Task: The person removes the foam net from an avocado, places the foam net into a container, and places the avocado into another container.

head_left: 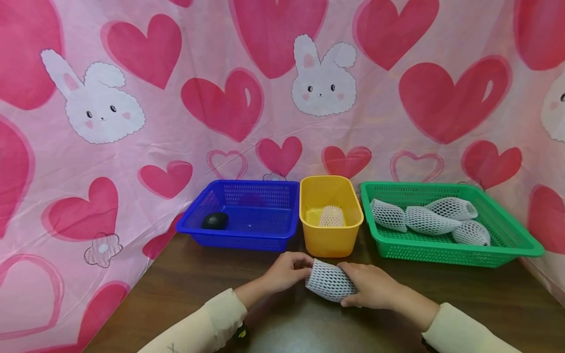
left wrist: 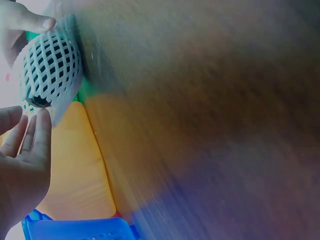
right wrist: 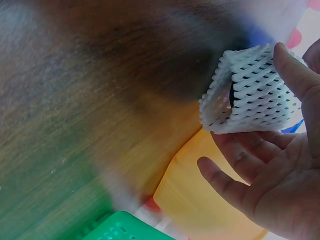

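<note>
A white foam net sleeve [head_left: 331, 282] with a dark avocado-like fruit inside lies between both hands, low over the table in front of the yellow bin. My right hand [head_left: 371, 286] grips its right end, thumb on one side and fingers on the other. At the left end, the thumb and fingertips of my left hand [head_left: 287, 271] pinch the sleeve's rim. The left wrist view shows a small opening in the net [left wrist: 52, 65] with something dark within. In the right wrist view the sleeve [right wrist: 260, 95] gapes at its near end, and the dark fruit shows inside.
A blue basket [head_left: 247, 240] at the left holds one dark avocado-like fruit [head_left: 215, 220]. The yellow bin [head_left: 331, 242] in the middle holds a pale foam net [head_left: 332, 216]. Several netted pieces [head_left: 430, 220] lie in the green basket [head_left: 441, 252] at the right. A heart-printed cloth hangs behind.
</note>
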{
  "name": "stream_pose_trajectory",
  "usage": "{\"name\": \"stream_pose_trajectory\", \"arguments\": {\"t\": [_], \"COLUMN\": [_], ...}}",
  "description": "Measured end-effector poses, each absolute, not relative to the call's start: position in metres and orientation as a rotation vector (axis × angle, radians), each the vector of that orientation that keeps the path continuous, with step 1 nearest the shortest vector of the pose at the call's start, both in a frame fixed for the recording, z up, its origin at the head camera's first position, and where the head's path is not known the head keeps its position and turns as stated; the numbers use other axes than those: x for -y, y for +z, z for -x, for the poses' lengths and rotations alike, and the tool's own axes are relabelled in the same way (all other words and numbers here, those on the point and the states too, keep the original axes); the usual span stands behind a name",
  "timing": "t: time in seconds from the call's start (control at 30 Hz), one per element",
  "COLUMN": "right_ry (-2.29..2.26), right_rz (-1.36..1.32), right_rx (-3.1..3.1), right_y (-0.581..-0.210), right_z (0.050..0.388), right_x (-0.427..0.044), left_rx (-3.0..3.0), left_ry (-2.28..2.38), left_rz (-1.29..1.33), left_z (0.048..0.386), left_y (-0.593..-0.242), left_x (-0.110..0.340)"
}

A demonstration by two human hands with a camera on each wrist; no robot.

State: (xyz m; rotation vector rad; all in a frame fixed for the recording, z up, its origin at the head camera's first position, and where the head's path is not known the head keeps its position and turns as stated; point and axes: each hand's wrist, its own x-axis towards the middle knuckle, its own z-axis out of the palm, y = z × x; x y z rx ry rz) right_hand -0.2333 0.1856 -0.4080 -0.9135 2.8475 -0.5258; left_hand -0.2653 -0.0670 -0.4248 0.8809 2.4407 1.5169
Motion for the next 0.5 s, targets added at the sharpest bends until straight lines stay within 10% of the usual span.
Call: {"name": "stream_pose_trajectory", "arguments": {"t": [0.5], "right_ry": [-0.577], "right_rz": [0.959], "right_rx": [-2.824], "right_y": [-0.415], "right_z": [0.237], "right_x": [-0.193], "left_rx": [-2.322], "left_ry": [1.442], "left_rz": [-0.919], "left_z": [0.271], "left_y": [-0.435], "left_x": [0.06]}}
